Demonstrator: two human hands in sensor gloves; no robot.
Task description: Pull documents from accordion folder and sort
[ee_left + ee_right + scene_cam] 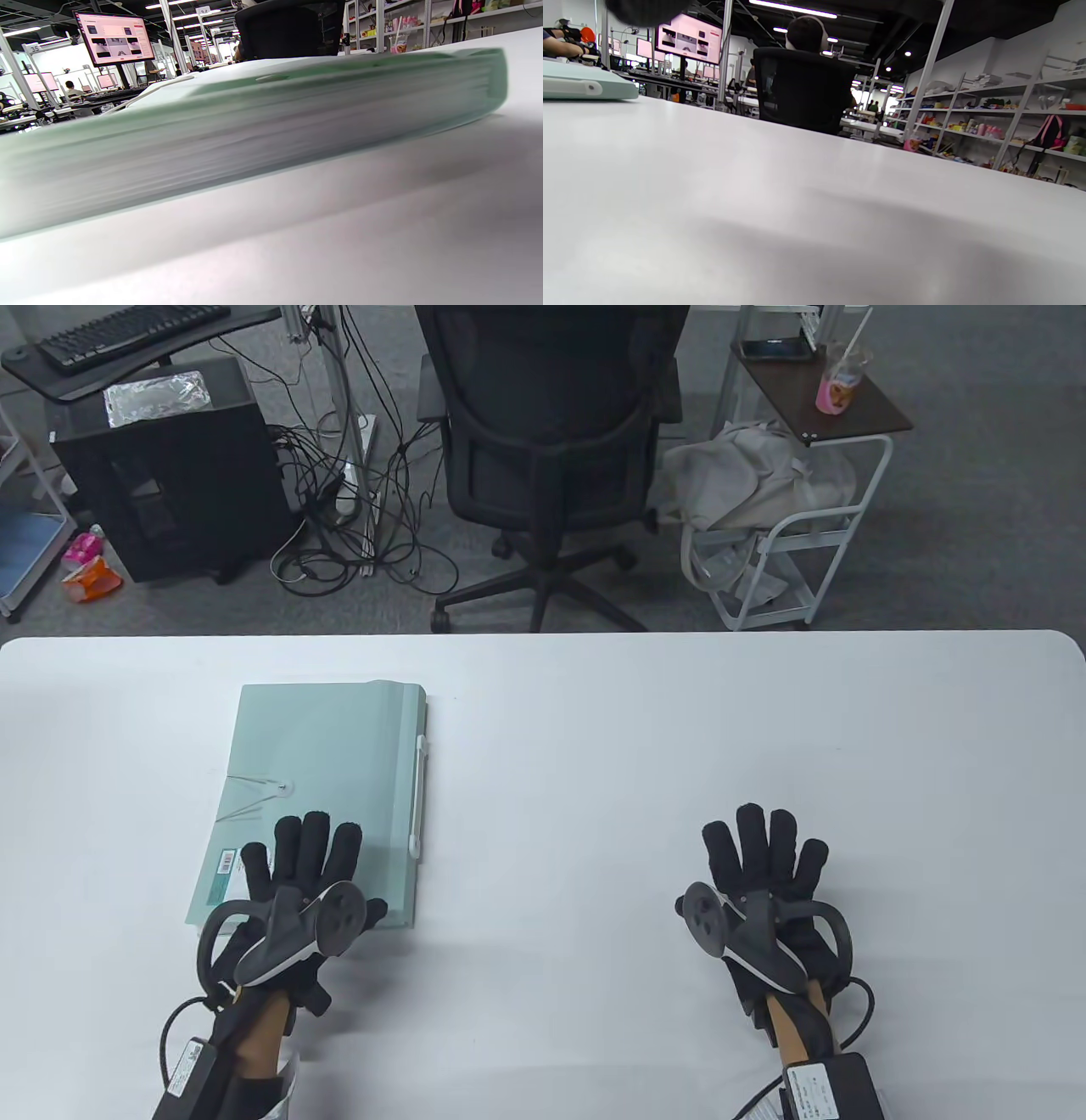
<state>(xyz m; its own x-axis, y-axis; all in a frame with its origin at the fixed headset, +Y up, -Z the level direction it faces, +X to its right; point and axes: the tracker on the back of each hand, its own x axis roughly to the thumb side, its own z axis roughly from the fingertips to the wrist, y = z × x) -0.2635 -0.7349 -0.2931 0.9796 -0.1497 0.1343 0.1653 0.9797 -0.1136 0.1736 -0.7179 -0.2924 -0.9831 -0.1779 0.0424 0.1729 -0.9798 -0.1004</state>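
Flatly, smooth rectangular mint folder (pixel 327 780)

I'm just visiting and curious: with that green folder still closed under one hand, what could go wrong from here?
Two risks, both guesses. The accordion folder is still held shut by its elastic cord; pulling it off could snap it back or drag the folder along the white table. Only the left hand rests on the folder, at its near end, while the right hand lies flat far away, so opening one-handed might let papers spill.
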